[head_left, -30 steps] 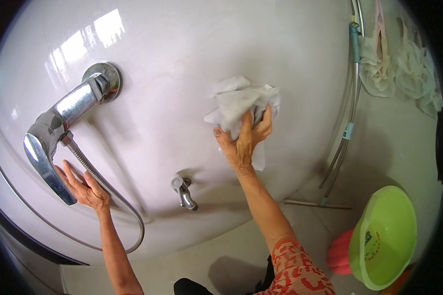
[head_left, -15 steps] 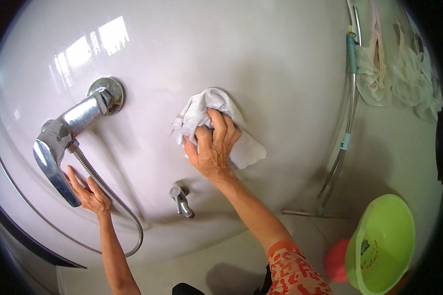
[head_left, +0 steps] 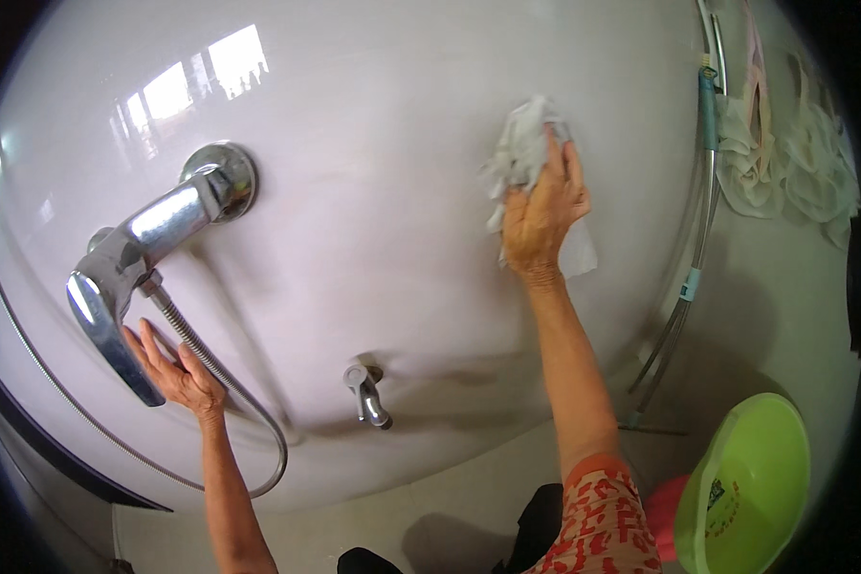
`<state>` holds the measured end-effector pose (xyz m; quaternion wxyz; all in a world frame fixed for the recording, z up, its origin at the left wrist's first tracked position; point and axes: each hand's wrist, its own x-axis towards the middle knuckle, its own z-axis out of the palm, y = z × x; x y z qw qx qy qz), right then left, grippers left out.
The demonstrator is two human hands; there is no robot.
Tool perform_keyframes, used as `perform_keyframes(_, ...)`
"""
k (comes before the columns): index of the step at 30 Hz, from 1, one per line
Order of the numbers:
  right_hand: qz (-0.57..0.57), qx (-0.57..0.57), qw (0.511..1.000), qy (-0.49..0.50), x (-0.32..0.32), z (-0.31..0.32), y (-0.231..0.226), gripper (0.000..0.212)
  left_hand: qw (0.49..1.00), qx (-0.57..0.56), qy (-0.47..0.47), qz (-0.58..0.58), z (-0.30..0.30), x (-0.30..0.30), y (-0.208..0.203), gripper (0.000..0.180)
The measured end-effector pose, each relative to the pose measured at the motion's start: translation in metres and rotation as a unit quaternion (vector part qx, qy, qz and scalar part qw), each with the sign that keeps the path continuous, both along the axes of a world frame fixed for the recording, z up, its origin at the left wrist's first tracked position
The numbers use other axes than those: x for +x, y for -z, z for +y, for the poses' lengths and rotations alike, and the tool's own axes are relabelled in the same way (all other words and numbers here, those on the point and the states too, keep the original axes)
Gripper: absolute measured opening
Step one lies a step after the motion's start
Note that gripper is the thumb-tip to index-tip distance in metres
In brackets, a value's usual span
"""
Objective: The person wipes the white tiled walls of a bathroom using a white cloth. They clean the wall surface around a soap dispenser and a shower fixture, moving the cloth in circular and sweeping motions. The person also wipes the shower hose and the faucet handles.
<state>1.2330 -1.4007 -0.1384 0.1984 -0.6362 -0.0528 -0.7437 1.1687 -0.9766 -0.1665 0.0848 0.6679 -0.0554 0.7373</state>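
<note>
My right hand [head_left: 547, 206] presses a crumpled white cloth [head_left: 521, 153] against the glossy pale wall [head_left: 392, 220], right of the middle. Its fingers are bent over the cloth, and a loose corner hangs below the wrist. At the left, my left hand [head_left: 187, 381] lies with fingers stretched and apart below the chrome shower mixer [head_left: 167, 225]. It is beside the long mixer lever [head_left: 105, 335] and the ribbed metal hose [head_left: 187, 335]; whether it touches the lever or the wall I cannot tell.
A small chrome tap [head_left: 365, 394] juts from the wall low in the middle. Along the right corner stand thin metal poles [head_left: 703, 210], with pale mesh cloths [head_left: 813, 153] hanging beyond. A green basin [head_left: 756, 488] and a red object [head_left: 665, 512] are at the lower right.
My right hand has slid the cloth up and to the right across the wall. My left hand stays beside the mixer lever. The view has shifted slightly.
</note>
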Motion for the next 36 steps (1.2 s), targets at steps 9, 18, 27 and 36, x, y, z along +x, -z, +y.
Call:
perform_keyframes(9, -0.066, -0.071, 0.991, -0.093, -0.011, 0.091, -0.014, 0.016, 0.996, -0.072, -0.016, 0.053, 0.013, 0.008, 0.015, 0.05)
perform_keyframes(18, -0.014, -0.244, 0.952, -0.183, -0.045, 0.185, -0.001, 0.011, 0.998, -0.038, -0.054, 0.007, 0.0, 0.004, 0.003, 0.052)
perform_keyframes(27, -0.075, -0.2, 0.972, -0.093, -0.018, 0.093, -0.045, 0.015, 0.996, -0.065, -0.02, 0.054, 0.012, 0.002, 0.009, 0.052)
perform_keyframes(36, -0.095, -0.092, 0.991, -0.034, 0.005, 0.003, -0.058, 0.03, 0.993, -0.073, 0.09, 0.039, -0.006, -0.001, 0.0, 0.052)
